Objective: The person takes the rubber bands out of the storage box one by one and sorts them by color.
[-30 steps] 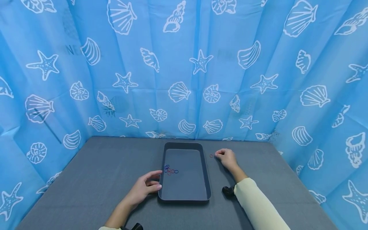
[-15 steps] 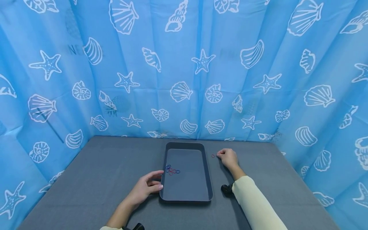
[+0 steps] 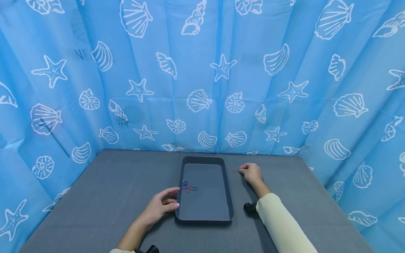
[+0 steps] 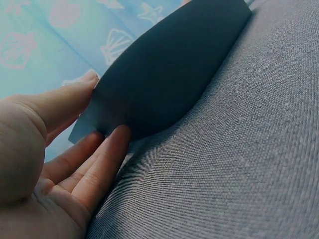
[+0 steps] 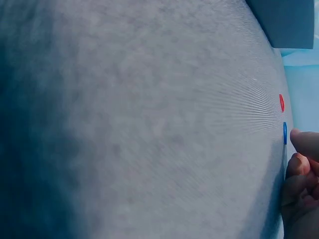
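In the head view my left hand point(image 3: 161, 203) touches the left side of a dark grey tray point(image 3: 204, 221), thumb and fingers spread along its outer wall. The left wrist view has the fingertips point(image 4: 119, 132) against that wall point(image 4: 164, 74). Inside the tray, near its left wall, lie several small red and blue rings point(image 3: 191, 188). To the tray's right, my right hand point(image 3: 251, 173) is low over the table, fingers bent. The right wrist view puts a small blue ring point(image 5: 285, 133) just beyond the thumb tip, with a red ring point(image 5: 281, 102) past it.
A grey cloth covers the table point(image 3: 133, 175). Behind and on both sides hangs a blue curtain point(image 3: 202, 123) with white shell and starfish drawings. A black wrist device point(image 3: 250, 208) sits under the right forearm, beside a pale yellow sleeve point(image 3: 281, 218).
A small blue ring now shows at the right fingertips, next to the red ring. Both hands and the tray hold about the same places; the head view shifted slightly at first.
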Available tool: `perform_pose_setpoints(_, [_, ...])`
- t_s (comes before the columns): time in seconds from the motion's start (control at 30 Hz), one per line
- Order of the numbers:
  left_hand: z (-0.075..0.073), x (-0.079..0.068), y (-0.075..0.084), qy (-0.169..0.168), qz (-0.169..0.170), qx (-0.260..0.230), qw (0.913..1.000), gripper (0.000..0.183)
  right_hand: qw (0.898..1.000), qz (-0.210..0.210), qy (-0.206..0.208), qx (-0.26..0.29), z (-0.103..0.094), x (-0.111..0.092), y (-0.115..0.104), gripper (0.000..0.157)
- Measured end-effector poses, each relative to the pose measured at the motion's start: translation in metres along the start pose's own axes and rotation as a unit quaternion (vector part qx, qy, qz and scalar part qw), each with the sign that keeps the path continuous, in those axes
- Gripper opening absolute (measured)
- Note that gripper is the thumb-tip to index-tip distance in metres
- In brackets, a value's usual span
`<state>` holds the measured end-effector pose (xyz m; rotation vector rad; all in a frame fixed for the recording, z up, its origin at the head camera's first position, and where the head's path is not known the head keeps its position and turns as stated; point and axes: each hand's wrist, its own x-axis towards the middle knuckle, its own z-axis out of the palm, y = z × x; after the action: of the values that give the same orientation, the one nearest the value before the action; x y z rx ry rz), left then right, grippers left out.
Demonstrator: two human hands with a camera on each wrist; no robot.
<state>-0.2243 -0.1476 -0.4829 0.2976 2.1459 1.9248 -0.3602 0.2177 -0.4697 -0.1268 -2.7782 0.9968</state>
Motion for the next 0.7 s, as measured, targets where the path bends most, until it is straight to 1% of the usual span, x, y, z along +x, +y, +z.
perform_pose_setpoints(0.13, [0.000,0.000,0.000,0.000,-0.002,0.005,1.0000,0.053,1.000,0.003,-0.004,0.020,-0.003,-0.001,0.002,0.010])
perform_pose_setpoints(0.3, [0.000,0.000,0.000,-0.003,-0.001,0.011,0.9999,0.052,0.999,-0.013,-0.004,0.045,-0.007,-0.008,0.000,0.009])
perform_pose_setpoints(0.43, [0.000,0.000,-0.001,-0.010,0.003,0.005,0.9999,0.052,0.997,-0.035,-0.003,0.069,-0.011,-0.017,-0.007,0.009])
perform_pose_setpoints(0.57, [-0.001,-0.001,-0.003,-0.016,0.009,-0.002,0.9998,0.052,0.995,-0.046,-0.005,0.086,-0.015,-0.023,-0.016,0.009])
perform_pose_setpoints(0.7, [-0.001,0.000,-0.004,-0.018,0.011,-0.001,0.9998,0.052,0.995,-0.037,-0.016,0.088,-0.017,-0.028,-0.026,0.008])
